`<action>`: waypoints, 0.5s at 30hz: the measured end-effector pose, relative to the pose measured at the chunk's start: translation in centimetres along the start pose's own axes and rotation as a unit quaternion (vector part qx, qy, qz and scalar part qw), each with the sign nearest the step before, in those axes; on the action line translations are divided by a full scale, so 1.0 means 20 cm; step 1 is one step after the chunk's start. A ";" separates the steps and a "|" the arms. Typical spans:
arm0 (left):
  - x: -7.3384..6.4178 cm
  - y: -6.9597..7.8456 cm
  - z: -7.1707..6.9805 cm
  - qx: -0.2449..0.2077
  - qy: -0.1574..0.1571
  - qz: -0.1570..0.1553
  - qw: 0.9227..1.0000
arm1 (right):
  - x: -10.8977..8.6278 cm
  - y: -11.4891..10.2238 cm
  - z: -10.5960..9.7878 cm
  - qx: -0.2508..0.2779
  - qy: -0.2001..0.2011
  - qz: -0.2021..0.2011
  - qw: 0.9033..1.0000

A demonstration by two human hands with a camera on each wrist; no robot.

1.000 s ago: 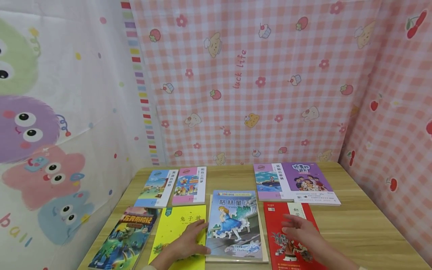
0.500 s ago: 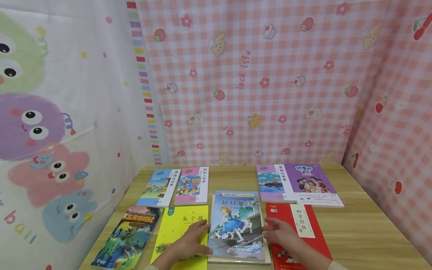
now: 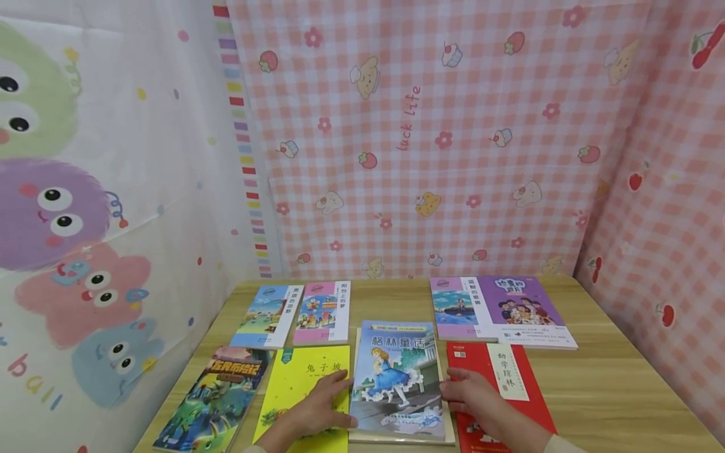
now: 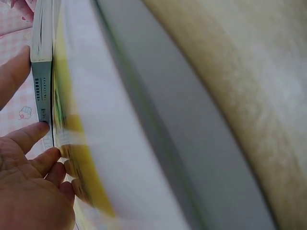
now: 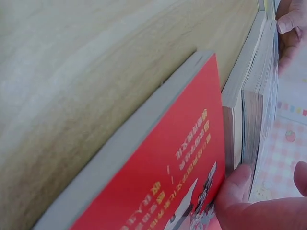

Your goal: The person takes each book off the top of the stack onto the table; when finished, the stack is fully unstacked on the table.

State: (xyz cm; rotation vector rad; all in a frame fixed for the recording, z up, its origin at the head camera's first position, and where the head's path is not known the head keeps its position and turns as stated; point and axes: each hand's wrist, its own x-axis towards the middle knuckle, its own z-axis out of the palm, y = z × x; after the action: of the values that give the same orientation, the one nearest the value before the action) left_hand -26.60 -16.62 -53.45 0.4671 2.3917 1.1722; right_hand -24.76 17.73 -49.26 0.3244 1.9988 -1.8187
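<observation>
A storybook with a girl in a blue dress on its cover [image 3: 391,380] lies on a slightly larger pale-edged book [image 3: 448,428]. My left hand [image 3: 317,406] spreads over the yellow book [image 3: 286,384], thumb and a fingertip at the storybook's spine. The left wrist view shows fingertips against that grey-blue spine [image 4: 42,91], the other fingers bent by the yellow book. On the opposite side my right hand [image 3: 478,399] reaches across the red book [image 3: 523,406], fingertips at the stack's right edge. In the right wrist view, the right thumb [image 5: 235,187] touches the page edges [image 5: 252,112].
A dark, colourful comic-style book [image 3: 218,396] lies front left. Behind are a blue book [image 3: 263,318], a pink book [image 3: 321,314], a lilac book [image 3: 460,308] and a purple book [image 3: 521,308]. The wooden table [image 3: 612,390] extends right; patterned curtains [image 3: 419,126] surround it.
My right hand has come left and down from above the red book to the right edge of the central stack. My left hand keeps its place at the spine.
</observation>
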 end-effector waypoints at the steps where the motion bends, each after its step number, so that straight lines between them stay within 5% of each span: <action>1: -0.01 0.02 0.00 0.003 -0.001 0.002 1.000 | 0.00 0.00 0.00 0.001 0.001 0.002 1.000; 15: -0.05 0.07 -0.02 0.028 -0.015 0.009 0.999 | 0.03 -0.01 -0.02 0.029 0.022 -0.003 0.999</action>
State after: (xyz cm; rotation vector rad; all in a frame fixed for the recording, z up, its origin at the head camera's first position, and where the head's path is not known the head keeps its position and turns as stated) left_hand -25.79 -16.51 -51.78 0.5230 2.4043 1.0992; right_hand -25.40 17.98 -49.25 0.3803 1.9806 -1.8913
